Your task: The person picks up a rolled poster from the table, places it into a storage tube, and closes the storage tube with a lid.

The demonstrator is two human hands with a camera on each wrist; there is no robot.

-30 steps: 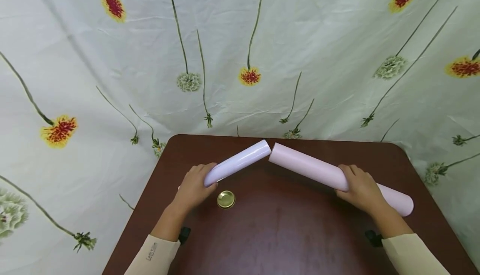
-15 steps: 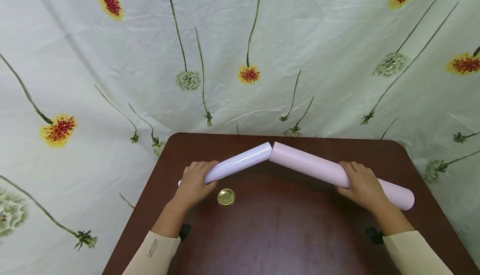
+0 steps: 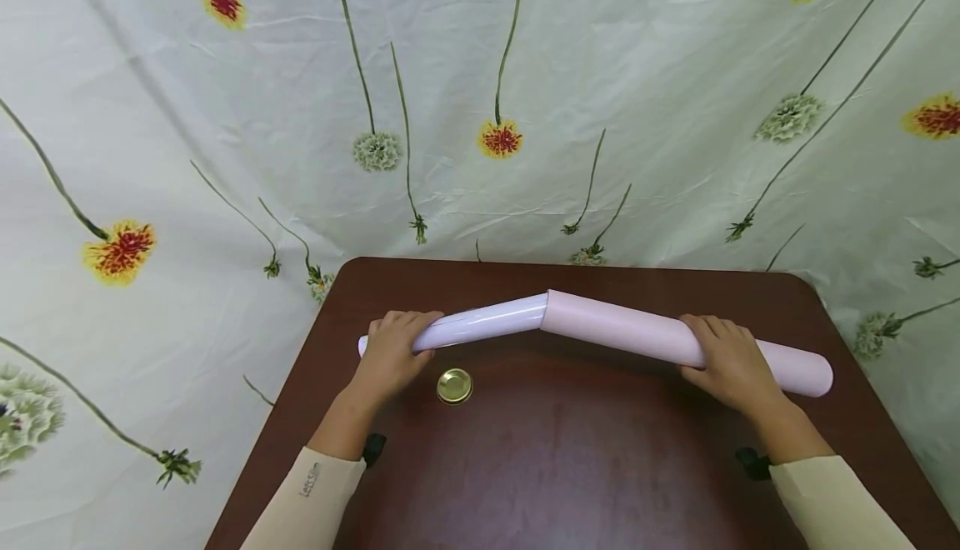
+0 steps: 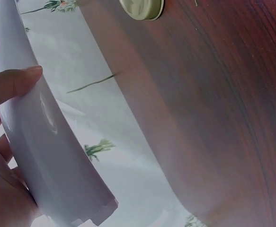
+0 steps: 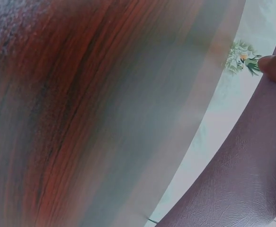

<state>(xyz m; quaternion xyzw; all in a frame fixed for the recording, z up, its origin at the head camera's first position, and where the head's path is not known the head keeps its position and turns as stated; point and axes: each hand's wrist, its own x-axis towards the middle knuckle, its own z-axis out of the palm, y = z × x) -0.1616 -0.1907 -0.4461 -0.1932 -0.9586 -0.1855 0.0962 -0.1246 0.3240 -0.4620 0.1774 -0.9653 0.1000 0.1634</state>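
Note:
A slim, glossy white roll of sheet material [image 3: 487, 322] slants across the far part of the table. Its left portion is gripped by my left hand [image 3: 393, 356], thumb on the near side; the left wrist view shows the same white roll [image 4: 48, 123] with fingers wrapped behind it. My right hand [image 3: 731, 367] holds a thicker pale pink roll [image 3: 615, 327] from above, near its right end. The inner ends of both rolls meet mid-table, the white tip right at the pink roll's mouth. In the right wrist view the pink roll [image 5: 242, 165] has a finely textured surface.
A small round gold lid [image 3: 454, 386] lies on the dark brown wooden table [image 3: 570, 467], just right of the left hand. Behind the table hangs a pale flower-printed cloth [image 3: 667, 117]. The table's far edge runs close behind the rolls.
Both rolls have swung from a steep peak to a flatter line as their inner ends dipped relative to the hands. The small gap between those ends has closed. Both grips stay the same.

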